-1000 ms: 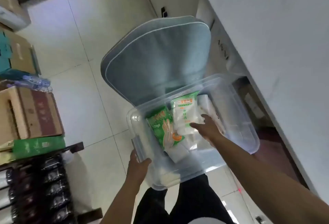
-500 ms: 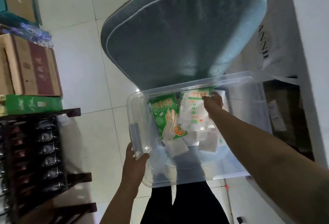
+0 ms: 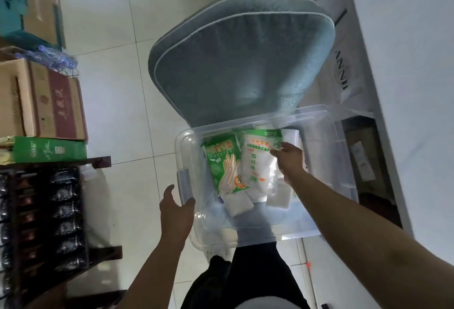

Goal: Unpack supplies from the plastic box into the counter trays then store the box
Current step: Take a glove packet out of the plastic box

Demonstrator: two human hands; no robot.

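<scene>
A clear plastic box (image 3: 270, 233) rests on the near edge of a grey-blue padded chair seat (image 3: 235, 63), in front of my legs. Inside lie a green glove packet (image 3: 221, 159), a white glove packet with a green top (image 3: 255, 161) and several small white packets (image 3: 239, 204). My right hand (image 3: 290, 161) reaches into the box and pinches the upper right corner of the white glove packet. My left hand (image 3: 177, 210) is at the box's left side, fingertips touching the grey latch (image 3: 184, 183), thumb spread away from the rim.
A white counter (image 3: 405, 63) runs along the right, with a white printed bag (image 3: 344, 75) and a carton below it. On the left stand cardboard cartons (image 3: 44, 102), a green box (image 3: 49, 149) and a dark wooden rack of bottles (image 3: 49, 210). The floor is pale tile.
My right hand slid up from the packet's lower part to its top corner. My left hand's thumb came off the box rim and the hand loosened. The view shifted slightly.
</scene>
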